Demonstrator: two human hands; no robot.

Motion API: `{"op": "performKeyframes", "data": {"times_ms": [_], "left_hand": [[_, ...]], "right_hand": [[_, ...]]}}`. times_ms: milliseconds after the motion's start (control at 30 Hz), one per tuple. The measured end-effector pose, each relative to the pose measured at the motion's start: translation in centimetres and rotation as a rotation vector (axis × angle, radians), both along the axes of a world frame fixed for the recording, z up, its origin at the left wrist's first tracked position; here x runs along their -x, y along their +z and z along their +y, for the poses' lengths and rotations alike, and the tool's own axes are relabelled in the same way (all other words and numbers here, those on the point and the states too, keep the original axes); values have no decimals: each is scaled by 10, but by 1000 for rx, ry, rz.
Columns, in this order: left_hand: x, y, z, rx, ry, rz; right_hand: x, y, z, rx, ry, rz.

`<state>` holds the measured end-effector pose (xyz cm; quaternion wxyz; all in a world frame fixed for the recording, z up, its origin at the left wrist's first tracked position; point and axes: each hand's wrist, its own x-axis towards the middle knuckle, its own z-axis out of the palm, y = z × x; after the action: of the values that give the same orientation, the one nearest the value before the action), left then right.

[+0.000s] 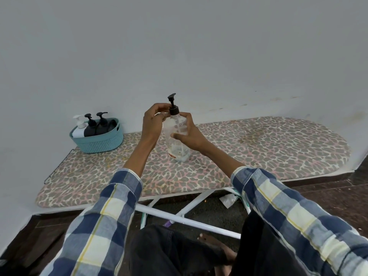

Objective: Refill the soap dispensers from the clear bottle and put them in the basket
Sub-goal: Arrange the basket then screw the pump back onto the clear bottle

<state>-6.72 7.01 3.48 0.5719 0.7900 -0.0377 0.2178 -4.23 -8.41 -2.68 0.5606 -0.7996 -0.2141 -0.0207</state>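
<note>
A clear bottle (177, 136) with a black pump head (172, 104) is seen standing on the leopard-print ironing board (258, 148) at the centre of the frame, its base on the cover and its body almost drained, with only a little liquid visible near the bottom. The bottle's body is gripped by the right hand (187, 134), fingers curled round its far side and thumb laid across the front. The black collar below the pump is pinched by the left hand (154, 120), fingertips closed on it from the left.

The step in hand is judged to be the turning of the pump collar; whether it is being loosened or tightened cannot be told. It is best done with the bottle kept upright and pressed onto the board, the body held without squeezing, since thin clear plastic may buckle and push liquid out. The twist should be made at the collar alone, not at the spout, and the dip tube kept straight.

At the centre left of the frame, against the wall, a teal basket (99, 143) is seen holding one white dispenser (79, 126) and two black dispensers (97, 126), upright, well apart from the bottle. The filling work appears largely done.
</note>
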Motion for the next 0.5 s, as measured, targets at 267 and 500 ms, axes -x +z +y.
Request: {"op": "performKeyframes", "data": {"times_ms": [267, 500], "left_hand": [[-1, -1, -16, -102, -37, -37], [2, -3, -12, -174, -43, -89]], "right_hand": [[-2, -3, 3, 5, -11, -33], [-2, -2, 3, -4, -1, -16]]}}
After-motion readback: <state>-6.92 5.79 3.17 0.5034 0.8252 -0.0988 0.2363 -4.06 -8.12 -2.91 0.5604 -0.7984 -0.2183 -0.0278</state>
